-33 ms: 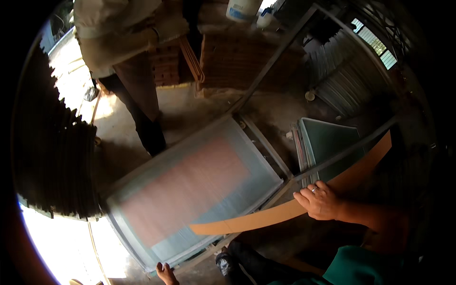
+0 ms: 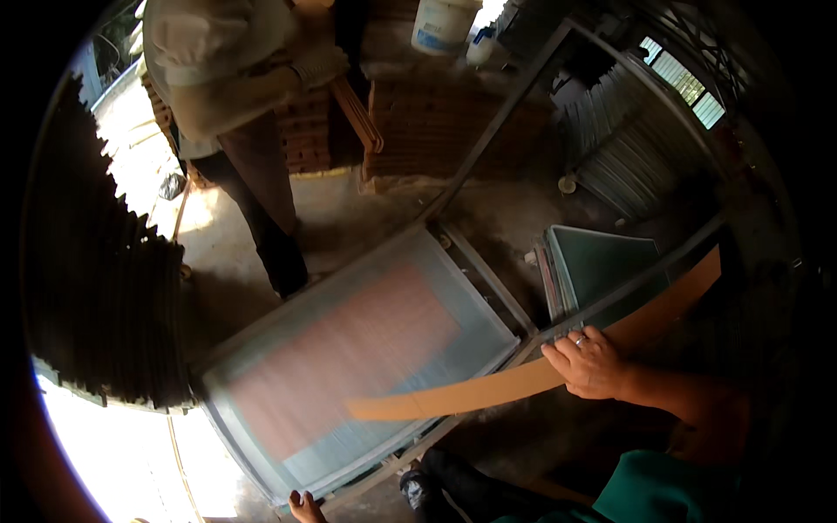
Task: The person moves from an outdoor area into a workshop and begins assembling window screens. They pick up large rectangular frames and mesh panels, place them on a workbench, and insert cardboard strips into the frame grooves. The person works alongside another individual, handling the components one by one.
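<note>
Cardboard strip (image 2: 523,379), one long tan curved band, runs from the centre bottom of the frame up toward the right edge; I see its right end fading into shadow, so where it stops is hard to make out. My right hand (image 2: 591,362) lies on the strip at centre right, fingers (image 2: 567,347) curled down over its upper edge and onto the grey metal rail (image 2: 628,288) behind it, the palm pressing the strip; a ring shows on one finger. My left hand (image 2: 302,506) is cut off by the lower edge: only a few fingertips show, near the frame's lower corner, and I cannot tell whether they are spread or closed, nor whether they touch anything.

One printing screen (image 2: 349,366), a pale frame with a pinkish rectangular field, fills the centre, blurred by motion; the strip's left end overlaps its lower right part. One second framed panel (image 2: 602,261), greenish, sits at centre right, partly hidden behind the rail. One other person (image 2: 235,96) stands at upper left, cut off above the chest, with an arm folded across. One white bucket (image 2: 443,24) is cropped by the top edge. Dark stacked sheets (image 2: 96,288) at left are too shadowed to count.
</note>
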A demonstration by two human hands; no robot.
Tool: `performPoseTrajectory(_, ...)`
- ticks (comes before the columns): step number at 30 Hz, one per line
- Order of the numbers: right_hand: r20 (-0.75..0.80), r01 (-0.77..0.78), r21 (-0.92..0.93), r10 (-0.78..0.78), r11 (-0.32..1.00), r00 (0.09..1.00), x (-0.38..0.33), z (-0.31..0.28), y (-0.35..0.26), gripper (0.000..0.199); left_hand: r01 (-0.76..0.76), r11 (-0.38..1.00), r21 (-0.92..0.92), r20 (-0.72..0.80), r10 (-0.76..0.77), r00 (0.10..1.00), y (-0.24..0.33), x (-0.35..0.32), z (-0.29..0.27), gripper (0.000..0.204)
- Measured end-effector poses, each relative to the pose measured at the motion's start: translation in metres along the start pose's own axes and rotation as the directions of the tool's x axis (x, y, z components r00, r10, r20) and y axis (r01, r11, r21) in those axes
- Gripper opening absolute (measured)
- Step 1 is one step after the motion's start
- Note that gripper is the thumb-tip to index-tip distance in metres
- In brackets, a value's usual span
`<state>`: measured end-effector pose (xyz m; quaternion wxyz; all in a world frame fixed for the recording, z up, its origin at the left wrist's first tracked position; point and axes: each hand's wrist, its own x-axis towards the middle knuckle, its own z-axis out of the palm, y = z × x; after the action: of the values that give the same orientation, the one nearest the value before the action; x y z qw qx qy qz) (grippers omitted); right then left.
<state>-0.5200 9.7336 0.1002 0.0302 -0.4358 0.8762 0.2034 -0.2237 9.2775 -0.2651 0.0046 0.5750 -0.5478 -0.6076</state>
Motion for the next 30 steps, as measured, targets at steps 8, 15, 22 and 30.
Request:
performPoseTrajectory(8,-0.265,-0.569,0.135,0.582,0.812,0.768,-0.068,-0.144,0.048,0.066,-0.041,0.999,0.026,-0.090,0.043,0.995,-0.013,-0.025,-0.111,0.055)
performPoseTrajectory(15,-0.243,-0.502,0.748,0.882,0.435,0.403,-0.087,-0.133,0.103,0.065,-0.016,0.975,-0.221,-0.138,-0.015,0.990,-0.010,-0.057,-0.116,0.053)
performPoseTrajectory(22,-0.343,0.189,0.938,0.853,0.290,0.392,0.029,-0.094,0.190,0.043,0.033,0.956,-0.290,-0.163,-0.083,0.983,-0.016,-0.098,-0.075,0.044)
performPoseTrajectory(30,-0.202,0.406,0.914,0.863,-0.004,0.464,0.168,-0.053,0.262,0.042,0.089,0.923,-0.375,-0.213,-0.180,0.960,-0.040,-0.159,-0.033,0.033)
